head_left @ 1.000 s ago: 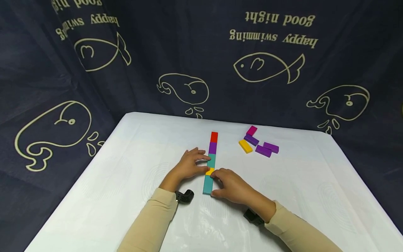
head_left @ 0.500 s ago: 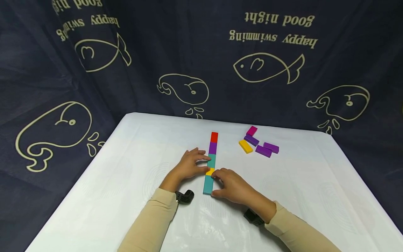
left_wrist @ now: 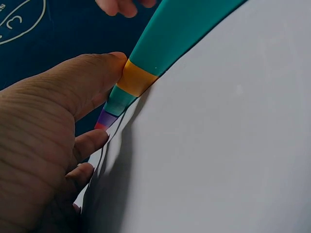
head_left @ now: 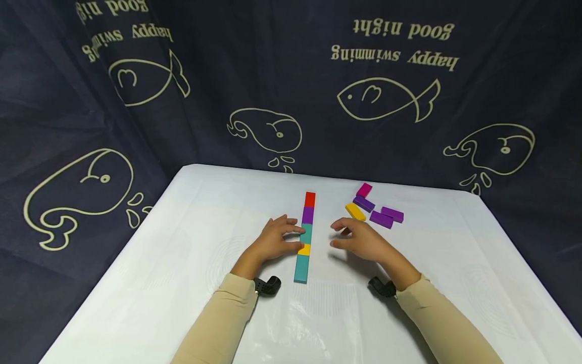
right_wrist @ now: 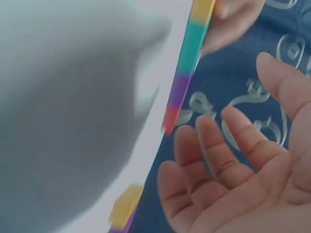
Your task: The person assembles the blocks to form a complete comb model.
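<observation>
A straight row of flat blocks runs away from me on the white table: red point(head_left: 310, 199) at the far end, then purple point(head_left: 307, 215), teal point(head_left: 307, 230), yellow point(head_left: 304, 249) and a nearest teal block point(head_left: 301, 269). My left hand point(head_left: 273, 240) lies along the row's left side, thumb at the yellow block and index finger at the middle teal one. In the left wrist view the thumb tip point(left_wrist: 116, 62) meets the yellow block's edge. Right of the row, my right hand point(head_left: 361, 240) holds nothing; its fingers are loosely spread in the right wrist view.
Loose blocks lie beyond my right hand: magenta point(head_left: 364, 190), dark purple point(head_left: 364, 203), yellow point(head_left: 355, 212) and two purple ones, a nearer point(head_left: 381, 219) and a farther point(head_left: 393, 214). A dark curtain point(head_left: 318, 146) with fish drawings hangs behind the white table point(head_left: 182, 303).
My right hand has left the nearest teal block and moved right and away from me, towards the loose blocks. The left hand and the row have stayed put.
</observation>
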Demonstrator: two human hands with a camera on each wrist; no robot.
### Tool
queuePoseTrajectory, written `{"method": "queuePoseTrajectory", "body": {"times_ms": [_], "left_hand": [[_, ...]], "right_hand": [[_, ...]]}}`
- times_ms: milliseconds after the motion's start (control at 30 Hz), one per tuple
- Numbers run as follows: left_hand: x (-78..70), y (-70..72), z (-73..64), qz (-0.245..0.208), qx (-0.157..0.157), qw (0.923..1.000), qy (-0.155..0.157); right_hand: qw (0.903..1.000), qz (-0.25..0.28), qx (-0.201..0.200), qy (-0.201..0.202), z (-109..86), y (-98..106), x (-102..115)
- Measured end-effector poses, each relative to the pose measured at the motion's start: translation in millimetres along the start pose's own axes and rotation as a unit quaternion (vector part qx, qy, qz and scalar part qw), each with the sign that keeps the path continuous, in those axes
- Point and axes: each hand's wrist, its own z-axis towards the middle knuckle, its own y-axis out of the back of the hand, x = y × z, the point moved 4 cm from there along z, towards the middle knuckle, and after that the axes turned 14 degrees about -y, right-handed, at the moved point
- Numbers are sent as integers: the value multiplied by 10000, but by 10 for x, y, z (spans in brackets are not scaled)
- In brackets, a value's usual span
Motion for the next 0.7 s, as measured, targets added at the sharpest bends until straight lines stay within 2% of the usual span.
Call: {"method": "queuePoseTrajectory", "body": {"times_ms": [233, 333, 500, 700], "left_hand": [[0, 4, 1, 15, 29, 10000, 5], [14, 5, 3, 26, 25, 10000, 6], [23, -8, -6, 2, 76, 10000, 59], [30, -20, -14, -56, 39, 10000, 53]], "right_hand": [[9980, 281, -520, -207, 270, 424, -362], [9974, 318, -564, -325, 383, 537, -496], [9978, 195, -506, -384, 506, 624, -633], [9985, -103, -412, -348, 573, 619, -720]]}}
